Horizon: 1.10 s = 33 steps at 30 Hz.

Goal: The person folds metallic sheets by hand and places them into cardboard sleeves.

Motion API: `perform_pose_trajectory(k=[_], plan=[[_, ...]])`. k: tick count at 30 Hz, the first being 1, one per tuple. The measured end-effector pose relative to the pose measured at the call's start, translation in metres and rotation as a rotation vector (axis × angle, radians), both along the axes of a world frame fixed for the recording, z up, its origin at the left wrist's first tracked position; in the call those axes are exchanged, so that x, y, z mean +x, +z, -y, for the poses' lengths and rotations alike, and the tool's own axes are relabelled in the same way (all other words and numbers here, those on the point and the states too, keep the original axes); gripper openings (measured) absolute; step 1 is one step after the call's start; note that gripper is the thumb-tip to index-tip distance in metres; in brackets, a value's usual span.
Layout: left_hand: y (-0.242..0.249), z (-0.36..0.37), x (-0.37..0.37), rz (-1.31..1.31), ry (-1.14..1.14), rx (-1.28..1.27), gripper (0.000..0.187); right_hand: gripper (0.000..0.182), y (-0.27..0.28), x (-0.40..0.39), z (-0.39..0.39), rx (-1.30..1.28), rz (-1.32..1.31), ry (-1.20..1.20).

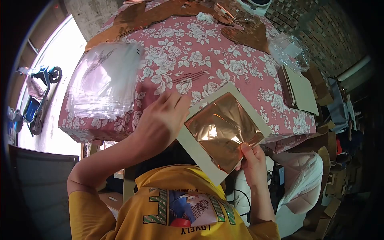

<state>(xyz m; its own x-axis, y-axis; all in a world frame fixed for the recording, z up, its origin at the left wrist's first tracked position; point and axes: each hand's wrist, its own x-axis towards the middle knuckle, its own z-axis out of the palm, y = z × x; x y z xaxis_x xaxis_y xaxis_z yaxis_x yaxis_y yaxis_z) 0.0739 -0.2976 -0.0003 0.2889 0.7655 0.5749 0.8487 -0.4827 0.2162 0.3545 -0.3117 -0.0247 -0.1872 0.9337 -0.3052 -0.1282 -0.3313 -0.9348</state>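
Observation:
A beige card [256,116] with a shiny copper foil sheet [222,130] laid on it is held over the near edge of the table. My right hand [252,158] pinches the foil and card at their lower right corner, thumb on top. My left hand [162,118] presses on the card's left corner with fingers spread; a clear plastic sleeve appears to lie under it. Both hands are close to my yellow shirt [176,208].
The table has a pink floral cloth [208,56]. A stack of clear plastic bags [102,80] lies at its left. Copper foil shapes [160,14] and a foil heart [248,36] lie at the far side. Beige cards [300,90] and cardboard boxes [336,176] stand right.

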Motion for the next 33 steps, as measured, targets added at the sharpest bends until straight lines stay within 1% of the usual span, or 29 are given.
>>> perform_pose_trajectory(k=[2, 6, 8, 10, 12, 13, 14, 15, 16, 17, 19, 21, 23, 24, 25, 27, 29, 31, 33], plan=[[0.008, 0.006, 0.003, -0.096, -0.043, -0.024, 0.015, 0.018, 0.000, -0.006, 0.001, 0.008, -0.019, -0.008], [0.014, 0.014, 0.016, -0.052, -0.031, -0.076, 0.014, 0.018, -0.002, -0.014, 0.003, 0.012, -0.052, -0.019], [0.018, 0.016, 0.022, -0.045, -0.067, -0.060, 0.020, 0.018, -0.003, -0.015, 0.003, 0.007, -0.055, -0.012], [0.019, 0.015, 0.023, -0.054, -0.061, -0.082, 0.021, 0.018, -0.001, -0.019, 0.003, -0.002, -0.055, -0.004], [0.014, 0.012, 0.021, 0.021, -0.112, -0.080, 0.037, 0.019, 0.005, -0.025, 0.004, 0.035, -0.039, -0.013], [0.016, 0.013, 0.021, -0.010, -0.057, -0.149, 0.038, 0.019, 0.002, -0.022, 0.005, 0.031, -0.038, -0.013], [0.015, 0.012, 0.021, -0.009, -0.055, -0.153, 0.038, 0.020, -0.002, -0.017, 0.005, 0.045, -0.036, 0.043], [0.013, 0.007, 0.019, -0.003, -0.055, -0.052, 0.039, 0.022, -0.004, -0.015, 0.005, 0.058, -0.037, 0.099], [0.011, 0.002, 0.017, 0.004, -0.054, 0.050, 0.041, 0.022, -0.005, -0.016, 0.006, 0.055, -0.040, 0.101], [0.008, 0.001, 0.014, -0.010, -0.045, -0.166, 0.048, 0.022, -0.005, -0.016, 0.007, 0.051, -0.034, 0.110], [0.003, -0.010, 0.015, -0.004, -0.040, -0.192, 0.050, 0.023, -0.003, -0.019, 0.008, 0.055, -0.026, 0.120], [-0.002, -0.032, 0.011, -0.001, -0.046, -0.207, 0.053, 0.020, -0.001, -0.028, 0.009, 0.040, -0.044, 0.065], [-0.011, -0.058, 0.003, -0.108, 0.016, -0.266, 0.065, 0.020, -0.001, -0.030, 0.009, 0.032, -0.045, 0.066], [-0.009, -0.064, 0.001, -0.070, -0.010, -0.378, 0.068, 0.020, -0.002, -0.029, 0.009, 0.034, -0.048, 0.080], [-0.008, -0.066, 0.002, -0.069, -0.011, -0.366, 0.068, 0.020, -0.002, -0.030, 0.008, 0.037, -0.053, 0.093], [-0.006, -0.064, 0.009, -0.138, 0.004, -0.540, 0.069, 0.020, -0.001, -0.031, 0.007, 0.035, -0.054, 0.087], [-0.003, -0.059, 0.014, -0.131, -0.015, -0.564, 0.069, 0.021, -0.001, -0.032, 0.008, 0.022, -0.056, 0.078], [-0.007, -0.054, 0.017, -0.165, -0.053, -0.503, 0.068, 0.021, 0.000, -0.033, 0.008, 0.022, -0.063, 0.094], [-0.005, -0.047, 0.021, -0.156, -0.070, -0.497, 0.066, 0.020, 0.000, -0.033, 0.007, 0.015, -0.065, 0.096]])
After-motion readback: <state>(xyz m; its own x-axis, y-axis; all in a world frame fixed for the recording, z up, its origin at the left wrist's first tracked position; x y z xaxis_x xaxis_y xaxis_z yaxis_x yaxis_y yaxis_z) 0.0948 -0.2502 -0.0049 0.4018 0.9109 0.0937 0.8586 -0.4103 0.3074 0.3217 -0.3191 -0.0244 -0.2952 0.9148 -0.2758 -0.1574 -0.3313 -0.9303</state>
